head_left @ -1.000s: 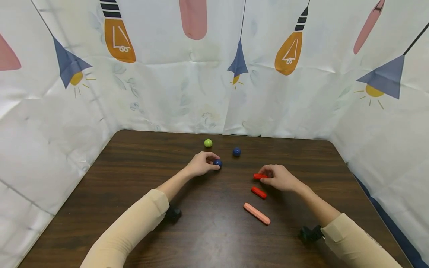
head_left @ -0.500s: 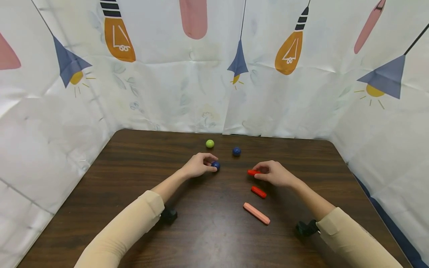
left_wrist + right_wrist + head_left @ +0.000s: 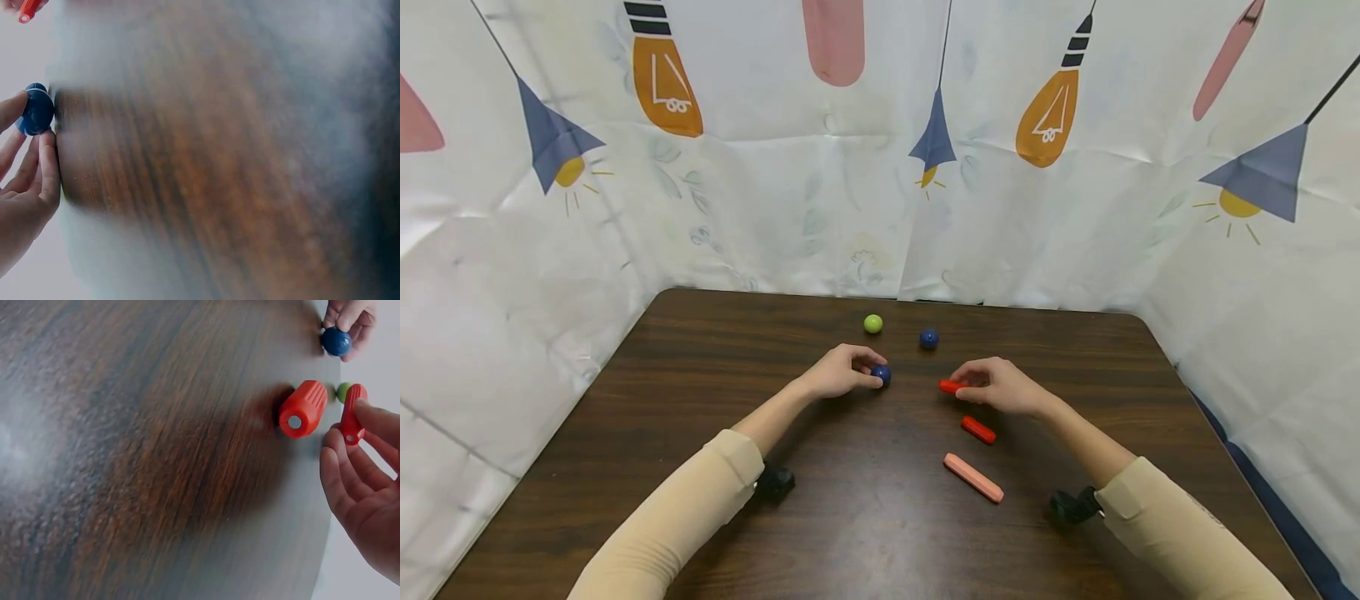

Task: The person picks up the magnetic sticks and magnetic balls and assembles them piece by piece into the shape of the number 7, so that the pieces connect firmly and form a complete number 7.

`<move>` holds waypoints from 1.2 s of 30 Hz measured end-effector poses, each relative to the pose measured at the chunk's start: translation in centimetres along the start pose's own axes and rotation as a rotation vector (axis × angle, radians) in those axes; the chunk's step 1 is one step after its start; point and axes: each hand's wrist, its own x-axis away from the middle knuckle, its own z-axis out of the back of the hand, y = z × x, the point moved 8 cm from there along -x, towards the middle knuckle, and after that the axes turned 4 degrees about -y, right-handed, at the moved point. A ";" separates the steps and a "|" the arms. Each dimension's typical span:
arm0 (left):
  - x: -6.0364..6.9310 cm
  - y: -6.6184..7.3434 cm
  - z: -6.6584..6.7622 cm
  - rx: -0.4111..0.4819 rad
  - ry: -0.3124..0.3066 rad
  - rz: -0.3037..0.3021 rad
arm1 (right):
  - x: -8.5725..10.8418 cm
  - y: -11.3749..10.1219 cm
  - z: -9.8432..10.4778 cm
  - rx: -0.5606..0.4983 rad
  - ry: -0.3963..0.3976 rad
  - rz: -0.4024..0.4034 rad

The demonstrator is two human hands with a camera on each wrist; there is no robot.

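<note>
My left hand (image 3: 838, 372) pinches a dark blue ball (image 3: 882, 375) between thumb and fingers, low over the brown table. The held blue ball (image 3: 37, 115) is also seen in the left wrist view. Just to the right, my right hand (image 3: 1003, 387) grips a short red rod (image 3: 951, 387), its free end pointing left toward that ball, with a gap between them. The rod (image 3: 354, 415) has a ribbed side and a pale round spot in its end. A second red rod (image 3: 978, 429) lies on the table below my right hand.
A salmon-pink longer rod (image 3: 973, 477) lies nearer the front. Toward the back edge sit a green ball (image 3: 872, 323) and another blue ball (image 3: 928, 338). A patterned white curtain (image 3: 775, 208) hangs behind the table (image 3: 715, 350).
My right hand has moved left with the red rod, nearing the held blue ball. The left hand has drifted slightly left and nearer. The green ball has shifted a little to the right.
</note>
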 end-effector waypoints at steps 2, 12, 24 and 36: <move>0.0 0.1 0.0 0.008 -0.001 -0.011 | -0.2 -0.1 -0.1 -0.010 -0.005 0.006; 0.0 -0.1 -0.2 0.071 -0.007 -0.045 | -1.7 -1.3 -0.3 -0.039 -0.016 0.014; 0.1 0.1 -0.1 0.058 -0.007 -0.039 | -2.9 -2.3 -0.8 -0.040 -0.043 0.044; 0.0 0.2 -0.2 0.038 -0.009 -0.045 | -4.7 -2.5 -2.1 -0.034 -0.052 0.031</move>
